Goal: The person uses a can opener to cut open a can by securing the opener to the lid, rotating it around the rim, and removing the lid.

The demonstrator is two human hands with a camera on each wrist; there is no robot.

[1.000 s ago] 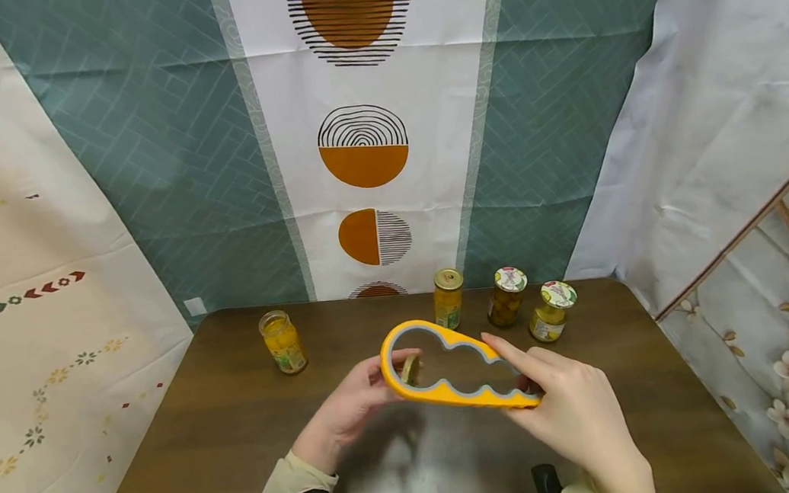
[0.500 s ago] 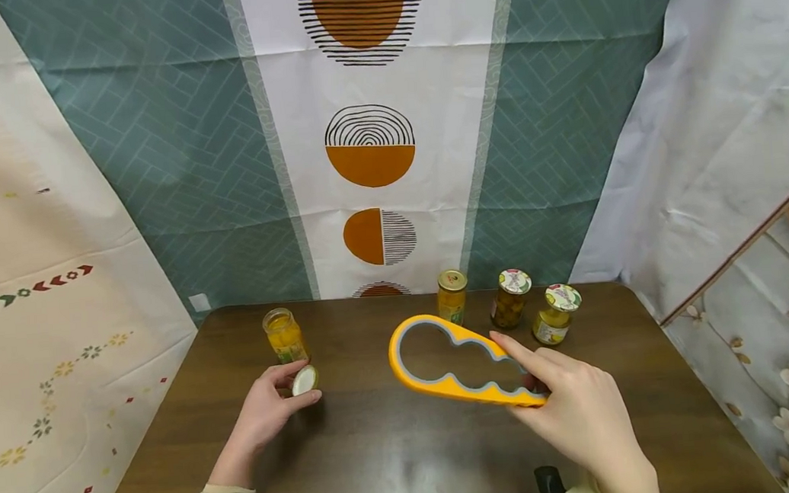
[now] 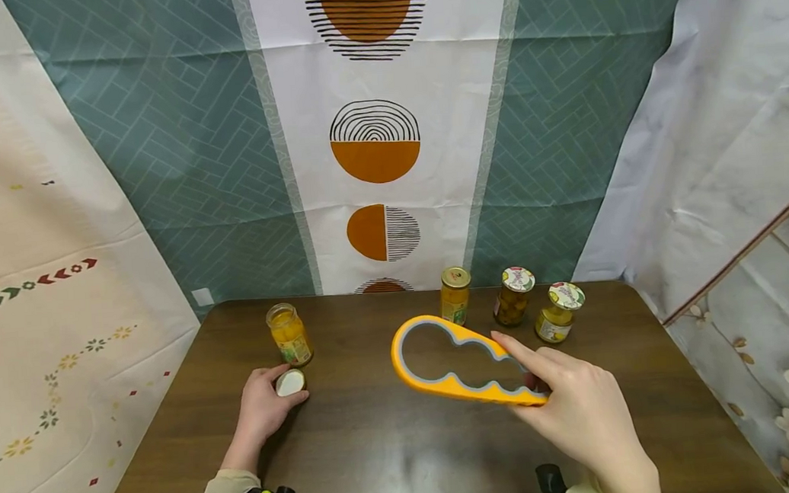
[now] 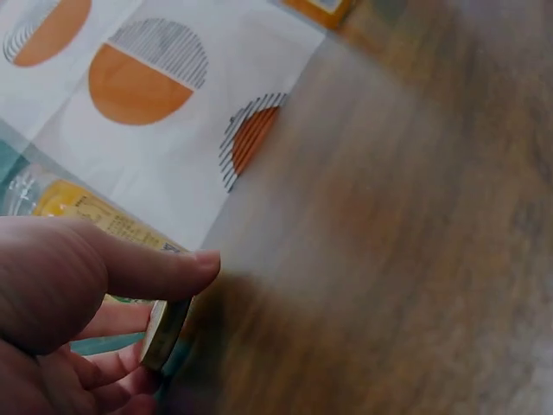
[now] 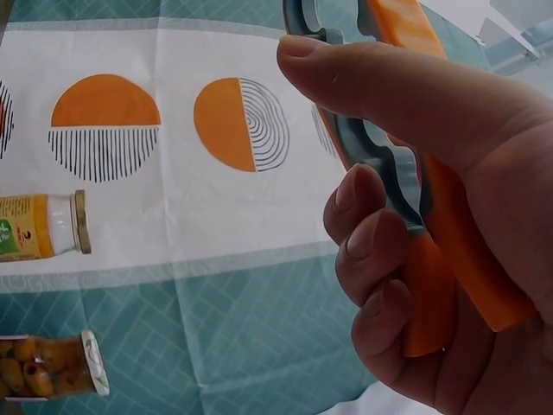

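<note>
My left hand [image 3: 263,408] pinches a round jar lid [image 3: 290,383] by its edge, its white inner side facing up. The lid is low over the table, just in front of an uncapped glass jar [image 3: 290,335] of yellow fruit. In the left wrist view the thumb and fingers hold the lid's gold rim [image 4: 166,333]. On the right, my right hand [image 3: 573,394] grips the narrow end of an orange jar opener [image 3: 438,385] with a grey scalloped inner edge. The opener is raised above the table, its wide loop pointing left. Fingers curl round its handle in the right wrist view.
Three lidded jars stand at the back right of the brown table [image 3: 382,461]: a gold-lidded yellow one [image 3: 455,303], one of dark olives [image 3: 511,305] and a greenish one [image 3: 555,322]. Patterned cloths [image 3: 222,136] hang behind and at both sides.
My left hand has moved left with the lid, from inside the opener's loop to in front of the uncapped jar, and lowered it. The right hand keeps the opener almost still.
</note>
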